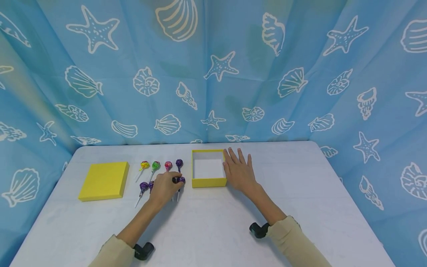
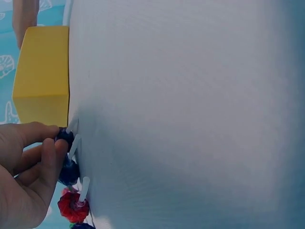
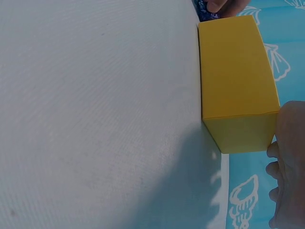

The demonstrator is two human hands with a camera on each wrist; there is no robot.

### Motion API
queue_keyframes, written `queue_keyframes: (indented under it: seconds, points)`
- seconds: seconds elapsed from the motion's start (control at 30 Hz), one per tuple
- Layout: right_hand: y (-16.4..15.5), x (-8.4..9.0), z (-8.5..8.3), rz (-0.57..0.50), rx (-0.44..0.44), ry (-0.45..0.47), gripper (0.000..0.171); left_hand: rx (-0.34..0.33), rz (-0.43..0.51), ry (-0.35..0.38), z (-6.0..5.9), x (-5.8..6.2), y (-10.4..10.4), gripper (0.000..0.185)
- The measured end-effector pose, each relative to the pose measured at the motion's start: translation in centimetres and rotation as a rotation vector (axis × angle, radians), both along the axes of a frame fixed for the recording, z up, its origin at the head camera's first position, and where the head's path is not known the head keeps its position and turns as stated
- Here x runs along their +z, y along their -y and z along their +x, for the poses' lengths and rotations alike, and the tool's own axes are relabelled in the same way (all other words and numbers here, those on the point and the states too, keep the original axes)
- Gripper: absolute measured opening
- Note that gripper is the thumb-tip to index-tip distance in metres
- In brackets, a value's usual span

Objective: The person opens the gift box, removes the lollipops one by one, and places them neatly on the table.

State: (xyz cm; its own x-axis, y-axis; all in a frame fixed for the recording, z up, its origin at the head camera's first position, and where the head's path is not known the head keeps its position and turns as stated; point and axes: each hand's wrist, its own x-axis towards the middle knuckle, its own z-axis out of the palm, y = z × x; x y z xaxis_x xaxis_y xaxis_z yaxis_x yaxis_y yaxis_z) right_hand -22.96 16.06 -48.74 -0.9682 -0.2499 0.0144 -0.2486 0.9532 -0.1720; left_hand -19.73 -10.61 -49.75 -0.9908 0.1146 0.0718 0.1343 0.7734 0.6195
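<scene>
Purple lollipop [image 1: 180, 180] — pinched at its head by the left hand [image 1: 164, 187], stick pointing toward the person, just left of the open yellow box [image 1: 208, 182]. Right hand [image 1: 239, 171] — fingers straight, flat against the box's right wall. Both on white tabletop [image 1: 213, 222]; left hand nearer.

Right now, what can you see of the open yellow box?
The open yellow box is a square, shallow, lidless tray that looks like card, yellow outside and white inside, with nothing visible in it. It sits flat on the white table, right of the lollipops. The right hand lies flat by its right wall.
</scene>
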Motion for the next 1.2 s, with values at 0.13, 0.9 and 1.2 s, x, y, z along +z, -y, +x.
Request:
queue_keyframes:
  seconds: [0.13, 0.9, 1.2]
  points:
    - [0.0, 0.0, 0.0, 0.004, 0.002, 0.0, 0.056, 0.003, 0.013, 0.001, 0.0, 0.1, 0.0, 0.033]
    - [-0.7, -0.1, -0.1, -0.026, -0.001, -0.017, 0.055, 0.019, 0.009, 0.013, 0.0, 4.5, 3.0, 0.035]
    - [-1.4, -0.1, 0.0, -0.061, -0.014, -0.018, 0.056, -0.034, -0.068, -0.006, 0.4, 5.9, 5.6, 0.047]
